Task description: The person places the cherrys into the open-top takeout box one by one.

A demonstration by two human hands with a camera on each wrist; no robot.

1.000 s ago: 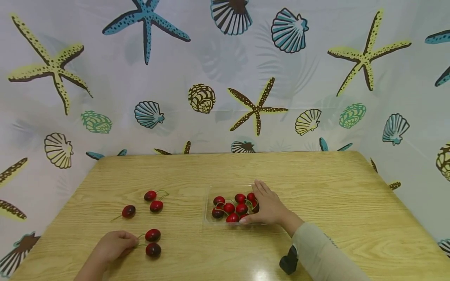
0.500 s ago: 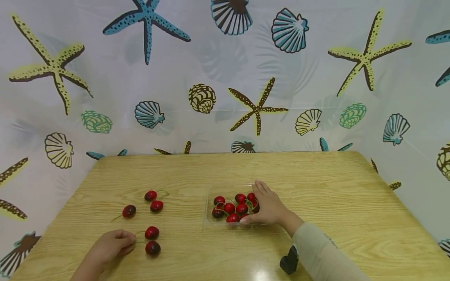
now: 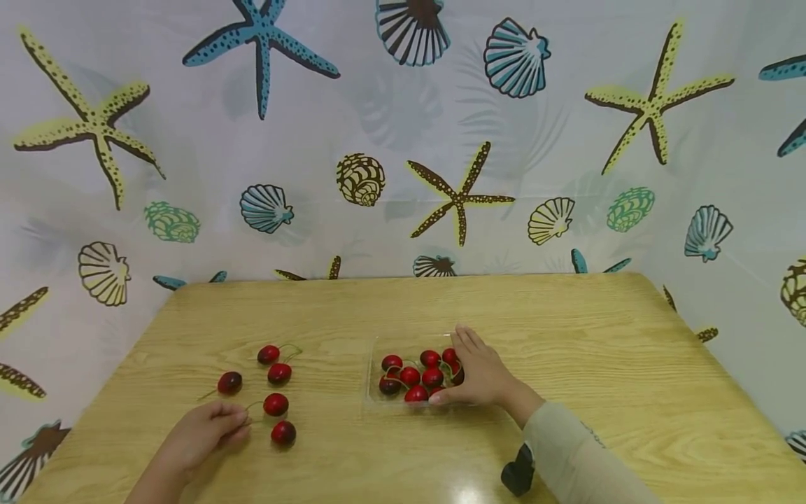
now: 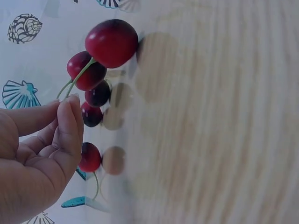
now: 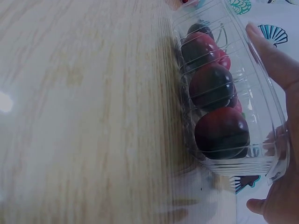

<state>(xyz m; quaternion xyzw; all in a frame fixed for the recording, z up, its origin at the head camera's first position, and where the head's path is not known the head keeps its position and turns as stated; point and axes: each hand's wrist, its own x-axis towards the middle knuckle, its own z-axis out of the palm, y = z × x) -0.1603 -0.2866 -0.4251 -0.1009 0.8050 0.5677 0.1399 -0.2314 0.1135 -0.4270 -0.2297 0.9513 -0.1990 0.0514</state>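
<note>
Red cherries (image 3: 276, 404) by the stem, clear tray (image 3: 409, 344) under the palm

Pinches two green stems (image 4: 83, 74) between thumb and fingertips of the left hand (image 3: 203, 434), toward the left of the wood-grain tabletop (image 3: 403, 462). Has one cherry at the end of each, both just right of the fingertips: a redder one farther off, a darker one nearer the person. Cannot tell about contact with the wood.

Has three more loose cherries past that hand: one alone (image 3: 229, 382), stem pointing down to the left, and two just beside each other a little farther back, thin stems curving off to the right.

Lays the right hand (image 3: 483, 378) across the right end of the tray, well apart from the left, thumb along the near rim, fingers stretched straight toward the far corner. Shows, inside that tray, a close cluster of red and dark cherries, with fine green stems curling among them.

Wears a pale sleeve (image 3: 573, 451) on the right arm, with a black device (image 3: 518, 474) below the wrist. Faces a white cloth (image 3: 315, 126) printed with blue and yellow starfish (image 3: 261, 31) and shells (image 3: 516, 57).
</note>
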